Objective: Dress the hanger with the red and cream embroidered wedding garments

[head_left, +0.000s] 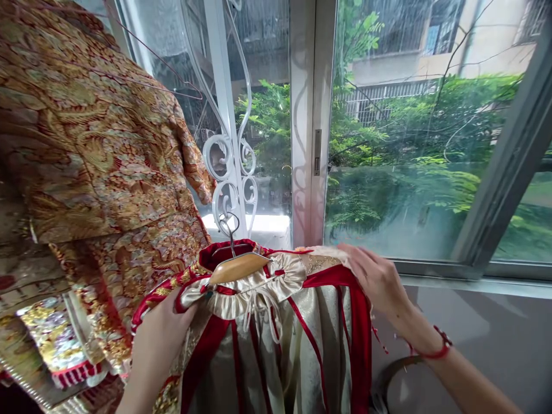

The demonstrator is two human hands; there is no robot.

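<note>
A cream and red garment point(280, 339) with a gathered drawstring waist hangs over a wooden hanger point(239, 267) low in the middle. My left hand point(161, 333) grips the garment's left end just beside the hanger, fingers closed on the cloth. My right hand point(375, 279) lies on the garment's right top edge with fingers curled over the red trim. A red string bracelet point(440, 348) circles my right wrist. The hanger's metal hook point(228, 227) rises in front of the white window grille.
A gold and red embroidered robe point(95, 155) hangs at the left, filling that side. Behind stands a window point(414, 144) with a white scrolled grille point(230, 167), a central frame point(310, 126) and trees outside. A grey sill and wall point(495, 328) run along the right.
</note>
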